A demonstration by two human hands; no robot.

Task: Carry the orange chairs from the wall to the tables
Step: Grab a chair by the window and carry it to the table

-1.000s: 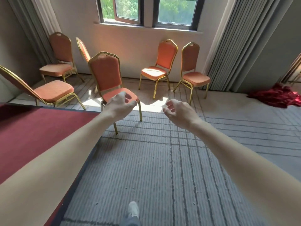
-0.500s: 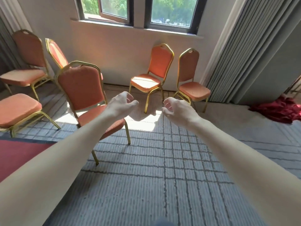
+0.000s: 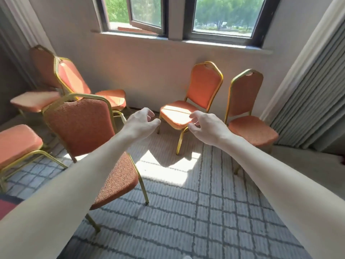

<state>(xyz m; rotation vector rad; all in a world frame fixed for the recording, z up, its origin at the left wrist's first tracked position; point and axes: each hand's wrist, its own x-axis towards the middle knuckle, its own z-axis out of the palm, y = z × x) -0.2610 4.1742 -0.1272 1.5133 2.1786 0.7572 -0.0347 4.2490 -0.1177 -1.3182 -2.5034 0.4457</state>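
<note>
Left hand [image 3: 141, 124] and right hand [image 3: 207, 128] reach forward, fingers loosely curled, each grip empty. Sunlit chair [image 3: 194, 101] just ahead by wall; nearer chair [image 3: 84, 128] under left forearm.

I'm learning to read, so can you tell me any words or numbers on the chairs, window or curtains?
None: no word, label, number or sign shows.
The orange chairs bear only a swirly cloth pattern; the window, curtains and carpet carry no writing.
</note>
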